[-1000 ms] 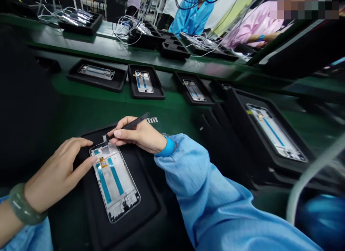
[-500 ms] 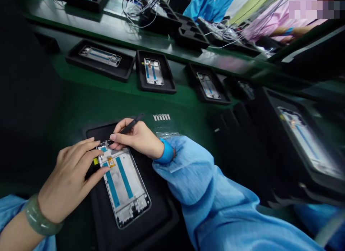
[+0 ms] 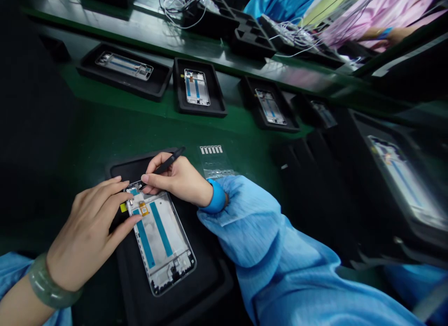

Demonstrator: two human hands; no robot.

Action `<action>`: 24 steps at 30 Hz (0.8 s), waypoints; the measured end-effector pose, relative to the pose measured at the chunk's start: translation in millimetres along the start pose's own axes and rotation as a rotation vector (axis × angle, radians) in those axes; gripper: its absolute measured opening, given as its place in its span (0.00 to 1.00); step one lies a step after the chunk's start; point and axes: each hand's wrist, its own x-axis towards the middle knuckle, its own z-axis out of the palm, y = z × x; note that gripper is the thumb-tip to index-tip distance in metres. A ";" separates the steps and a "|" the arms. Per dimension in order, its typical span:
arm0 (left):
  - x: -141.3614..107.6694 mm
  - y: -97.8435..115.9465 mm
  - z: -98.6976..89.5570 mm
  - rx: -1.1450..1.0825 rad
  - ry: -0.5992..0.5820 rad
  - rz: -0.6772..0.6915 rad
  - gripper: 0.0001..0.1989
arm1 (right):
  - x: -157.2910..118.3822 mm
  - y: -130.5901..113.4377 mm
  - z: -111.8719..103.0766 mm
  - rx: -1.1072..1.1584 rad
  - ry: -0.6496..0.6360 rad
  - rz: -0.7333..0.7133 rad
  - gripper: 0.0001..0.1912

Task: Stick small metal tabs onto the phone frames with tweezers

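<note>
Looking down, we have the phone frame (image 3: pixel 161 242) lying on a black tray (image 3: pixel 217 288) right in front of us, its long side running away from us and tilted slightly across the tray. Our left hand (image 3: pixel 87 232) sits partly open at the frame's upper left, with the thumb lying along the edge and the fingers curving over the top corner. It seems to steady the frame, though we cannot tell how firmly it presses. A green bangle (image 3: pixel 49 286) circles that wrist. Our right hand (image 3: pixel 178 181) is closed in a pen grip around a black pick (image 3: pixel 170 160), whose tip reaches down to the top end of the frame, partly hidden behind our fingers. A blue wrist strap (image 3: pixel 217 196) shows at the cuff of a blue sleeve (image 3: pixel 266 251).

Just beyond that cuff, a clear sheet (image 3: pixel 215 165) with small white labels lies on the green tabletop (image 3: pixel 122 125), and more framed trays sit farther along.

If the pick slips, its tip could skid across the frame and scratch it or catch the blue strips (image 3: pixel 161 228). If our left hand eases off, pressure from the pick could shift the frame on the tray. Our sleeve could also drag the clear sheet out of place if our right arm moves.
</note>
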 end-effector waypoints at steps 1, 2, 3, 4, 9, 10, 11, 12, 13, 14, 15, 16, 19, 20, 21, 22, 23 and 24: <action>0.1 0.0 -0.2 0.000 -0.001 0.000 0.17 | 0.0 0.2 0.1 -0.004 0.001 -0.001 0.15; 0.1 0.0 -0.3 0.000 -0.002 0.002 0.17 | -0.1 0.5 0.2 -0.009 0.004 -0.005 0.15; 0.2 -0.2 -0.5 0.000 -0.005 0.004 0.17 | -0.2 0.8 0.4 -0.016 0.007 -0.010 0.15; 0.3 -0.4 -0.6 0.001 -0.007 0.007 0.17 | -0.3 1.2 0.6 -0.024 0.010 -0.016 0.15; 0.8 -1.6 -0.7 0.008 -0.012 0.038 0.17 | -0.9 4.3 0.6 -0.067 0.015 -0.041 0.14; 0.9 -1.6 -0.5 0.012 -0.012 0.047 0.16 | -0.8 5.0 0.0 -0.086 0.014 -0.049 0.14; 1.1 -1.7 -0.2 0.019 -0.014 0.056 0.16 | -0.8 5.7 -0.8 -0.114 0.012 -0.063 0.13; 1.3 -1.7 0.2 0.029 -0.017 0.062 0.16 | -0.7 6.3 -1.8 -0.149 0.007 -0.080 0.13; 1.5 -1.8 0.6 0.041 -0.020 0.067 0.17 | -0.5 6.7 -2.9 -0.187 -0.002 -0.099 0.13; 1.6 -1.9 0.9 0.056 -0.024 0.073 0.17 | -0.4 6.8 -3.8 -0.224 -0.014 -0.119 0.12; 1.8 -2.0 1.1 0.074 -0.028 0.079 0.17 | -0.4 6.7 -4.6 -0.263 -0.029 -0.137 0.12; 2.0 -2.0 1.0 0.093 -0.032 0.086 0.17 | -0.4 6.1 -5.0 -0.301 -0.043 -0.152 0.12; 3.1 -0.9 -0.5 0.150 -0.039 0.113 0.17 | -0.9 2.1 -4.5 -0.397 -0.074 -0.176 0.11; 3.5 0.0 -1.3 0.169 -0.043 0.120 0.17 | -1.2 -0.1 -4.0 -0.412 -0.077 -0.178 0.11; 3.9 1.0 -2.1 0.186 -0.047 0.124 0.17 | -1.3 -2.6 -3.5 -0.403 -0.071 -0.181 0.11; 4.2 2.0 -2.7 0.199 -0.051 0.122 0.17 | -1.3 -5.3 -3.2 -0.369 -0.052 -0.189 0.11; 4.2 2.9 -3.0 0.205 -0.055 0.113 0.17 | -1.0 -7.9 -3.1 -0.314 -0.020 -0.206 0.12; 4.0 3.6 -3.0 0.206 -0.058 0.102 0.17 | -0.5 -10.3 -3.2 -0.245 0.020 -0.230 0.12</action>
